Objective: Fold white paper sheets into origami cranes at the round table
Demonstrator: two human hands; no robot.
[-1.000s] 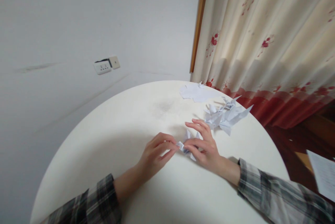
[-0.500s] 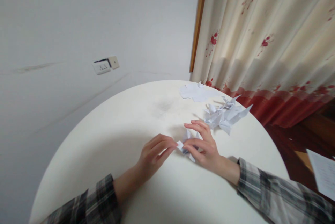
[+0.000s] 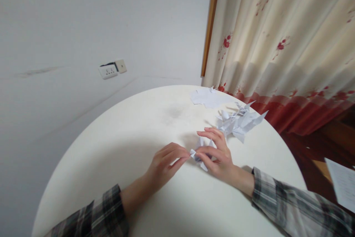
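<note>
Between my two hands is a small piece of folded white paper (image 3: 192,153). My left hand (image 3: 165,161) pinches its left corner between thumb and forefinger. From the other side, my right hand (image 3: 216,155) grips it with thumb and forefinger, the other fingers lifted and spread. Just behind and partly under the right hand lie some folded white paper pieces (image 3: 200,143), largely hidden by the fingers. To the upper right of that hand rests a pile of folded paper shapes (image 3: 235,122) with pointed ends.
The round white table (image 3: 111,148) stands against a white wall with a socket (image 3: 108,71). Flat white paper pieces (image 3: 208,97) lie near its far edge. A patterned curtain (image 3: 277,44) hangs at the right, and a printed sheet (image 3: 341,183) shows beyond the table's right side.
The small paper between my fingertips has turned and now shows a crease instead of a flat face. Both hands have shifted slightly to the right.
</note>
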